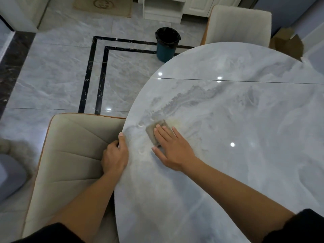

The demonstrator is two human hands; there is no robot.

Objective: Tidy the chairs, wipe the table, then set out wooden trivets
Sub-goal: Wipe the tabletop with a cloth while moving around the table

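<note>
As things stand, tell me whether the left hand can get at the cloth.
Probably yes: the left hand grips the table edge close to the cloth, bare tabletop between. The right hand, flat on it, covers much of it.

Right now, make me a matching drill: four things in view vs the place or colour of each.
1 cloth
2 left hand
3 bin
4 far chair

A teal, black liner
B under the right hand
C gripping the table edge
D cream, beyond the table's far edge

Pairs: 1-B, 2-C, 3-A, 4-D
</note>
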